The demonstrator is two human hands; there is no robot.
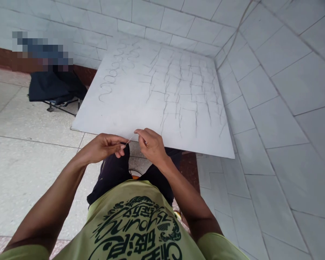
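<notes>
A short, thin pale strand (129,140) runs slantwise between my two hands; whether it is wire, thread or a needle I cannot tell. My left hand (107,147) pinches its lower end between thumb and fingertips. At the upper end is my right hand (151,144), closed with its fingers curled and a fingertip meeting the strand. Both hands are over my knees, at the front edge of a white board (127,112). Dark wavy lines (178,86) cross on the board in a rough grid, and curly loops (109,79) run along its left side. Drawn or laid on, I cannot tell.
Grey-white tiled walls (284,90) meet behind and to the right of the board. A cable (237,34) hangs down the corner. On the left, a dark folding stool (56,86) stands on the pale floor (29,173), with a blurred patch above it.
</notes>
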